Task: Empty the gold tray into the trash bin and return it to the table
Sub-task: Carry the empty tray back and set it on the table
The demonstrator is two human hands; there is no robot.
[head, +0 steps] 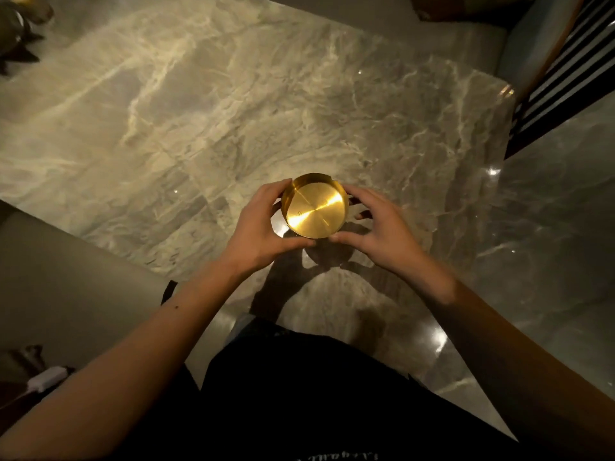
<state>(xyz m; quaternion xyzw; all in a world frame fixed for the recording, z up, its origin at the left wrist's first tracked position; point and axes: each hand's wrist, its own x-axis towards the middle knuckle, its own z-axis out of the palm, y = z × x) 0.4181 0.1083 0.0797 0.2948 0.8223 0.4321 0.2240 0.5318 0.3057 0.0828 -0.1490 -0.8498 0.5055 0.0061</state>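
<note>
Fingers (266, 197) of both hands curled around gold tray (314, 207) (shiny, nothing inside) above marble table (199, 111).

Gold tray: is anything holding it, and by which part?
Both hands hold the gold tray by its side wall: left hand on its left, right hand on its right.

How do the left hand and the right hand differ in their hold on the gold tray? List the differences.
The left hand wraps closely against the gold tray, thumb under its near edge; the right hand is spread more loosely, fingers splayed. The left hand's fingers curl behind the rim; the right hand's fingertips seem barely touching. Both flank the tray at similar height above the marble table.
</note>
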